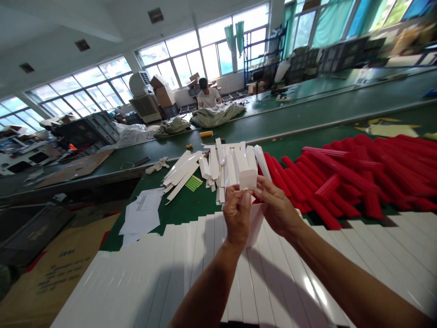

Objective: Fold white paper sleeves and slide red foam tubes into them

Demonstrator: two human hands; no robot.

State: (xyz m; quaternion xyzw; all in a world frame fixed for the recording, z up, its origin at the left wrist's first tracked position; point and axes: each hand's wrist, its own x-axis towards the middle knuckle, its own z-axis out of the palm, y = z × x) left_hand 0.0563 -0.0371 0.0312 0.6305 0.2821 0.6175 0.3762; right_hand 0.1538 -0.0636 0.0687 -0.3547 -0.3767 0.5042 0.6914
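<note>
Head view: a white carton sleeve [248,178], judged light, thin and easily creased, is pinched at its folded edges by the left hand [237,214] and right hand [278,207].

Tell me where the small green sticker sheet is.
The green sticker sheet lies on the green table, left of the hands, just beneath the loose white strips.
</note>
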